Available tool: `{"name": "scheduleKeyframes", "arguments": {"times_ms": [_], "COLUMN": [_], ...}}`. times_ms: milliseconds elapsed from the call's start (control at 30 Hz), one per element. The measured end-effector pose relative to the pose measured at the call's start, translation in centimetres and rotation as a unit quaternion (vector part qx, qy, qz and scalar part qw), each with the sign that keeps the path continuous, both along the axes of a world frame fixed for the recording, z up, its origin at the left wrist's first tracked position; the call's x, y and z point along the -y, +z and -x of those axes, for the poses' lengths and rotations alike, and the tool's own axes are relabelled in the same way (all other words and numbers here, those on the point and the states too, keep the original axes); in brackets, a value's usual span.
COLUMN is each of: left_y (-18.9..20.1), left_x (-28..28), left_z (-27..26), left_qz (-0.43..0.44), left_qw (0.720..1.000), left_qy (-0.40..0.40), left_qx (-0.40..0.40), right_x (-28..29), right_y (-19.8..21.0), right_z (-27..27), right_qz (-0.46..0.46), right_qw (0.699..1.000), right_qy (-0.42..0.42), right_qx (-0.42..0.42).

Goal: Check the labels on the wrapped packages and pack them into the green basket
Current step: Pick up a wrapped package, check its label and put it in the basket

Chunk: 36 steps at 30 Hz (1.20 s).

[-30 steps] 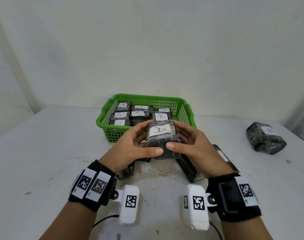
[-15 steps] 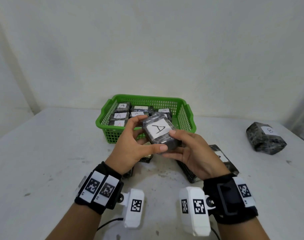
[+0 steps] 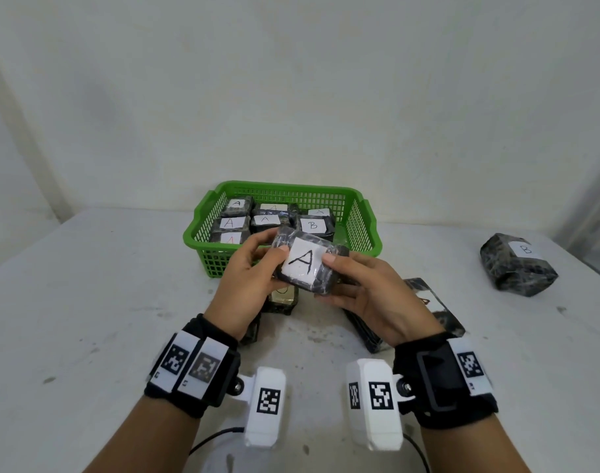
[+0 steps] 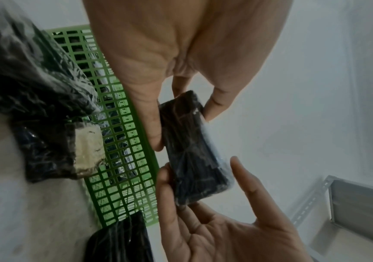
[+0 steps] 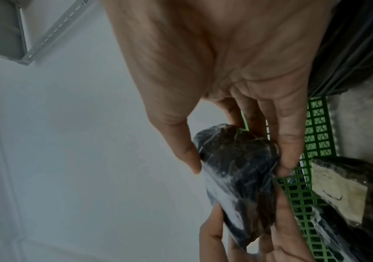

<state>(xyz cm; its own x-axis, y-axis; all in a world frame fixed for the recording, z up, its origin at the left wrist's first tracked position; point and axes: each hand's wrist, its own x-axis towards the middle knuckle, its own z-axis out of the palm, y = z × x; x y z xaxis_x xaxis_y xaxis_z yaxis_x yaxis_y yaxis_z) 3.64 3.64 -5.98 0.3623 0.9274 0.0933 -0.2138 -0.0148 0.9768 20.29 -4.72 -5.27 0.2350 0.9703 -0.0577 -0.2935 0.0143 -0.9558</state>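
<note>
Tilted further toward the camera, package (image 3: 307,266) label-up, long axis diagonal, gripped by both hands' fingers (image 3: 332,258).

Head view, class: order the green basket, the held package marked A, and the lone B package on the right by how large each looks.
1. Green basket
2. B package
3. Held package

The two packages look nearly alike; differing nearness to the camera leaves that order unsure.

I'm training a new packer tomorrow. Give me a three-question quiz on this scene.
1. What letter is on the held package?
2. True or false: only the left hand holds it.
3. The lone package at far right lies: a) in the green basket, b) on the table.

Key: 1. A. 2. False; the right hand grips it too. 3. b.
</note>
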Motion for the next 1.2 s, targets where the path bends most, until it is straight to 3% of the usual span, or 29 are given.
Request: {"name": "scheduleKeyframes", "arguments": {"times_ms": [167,467,567,633,733,833,967,1100,1200], "left_y": [0.5,1.5,3.1,4.1,5.1,5.0,4.2,4.1,4.6], "left_x": [0.2,-0.8,-1.5,-3.2,-7.5,-12.1,-16.2,-16.1,-16.0], "left_z": [0.0,0.7,1.8,2.6,3.7,4.5,4.9,4.1,4.1], "left_qz": [0.019,0.009,-0.049,-0.083,-0.108,-0.077,-0.016,-0.012,-0.08], "left_qw": [1.0,0.999,0.992,0.983,0.957,0.932,0.899,0.857,0.789], "left_qy": [-0.002,-0.006,0.002,0.05,0.159,0.184,0.148,0.092,0.061], "left_qx": [0.02,-0.039,-0.116,-0.155,-0.217,-0.302,-0.412,-0.506,-0.607], "right_x": [-0.3,-1.8,-3.0,-4.1,-6.5,-9.4,-12.7,-14.9,-15.9], "right_y": [-0.2,1.0,2.4,3.3,4.3,4.0,3.0,2.8,2.9], "right_z": [0.0,0.4,-0.2,-0.8,-1.7,-2.5,-2.5,-1.7,-1.1], "right_qz": [-0.013,0.009,0.007,0.006,0.021,0.064,0.138,0.201,0.238], "right_qw": [0.999,0.998,0.997,0.996,0.992,0.985,0.966,0.931,0.882], "right_qy": [-0.035,-0.051,-0.042,-0.044,-0.066,-0.082,-0.06,-0.03,0.0], "right_qx": [0.011,0.039,0.059,0.079,0.101,0.137,0.212,0.304,0.407]}}
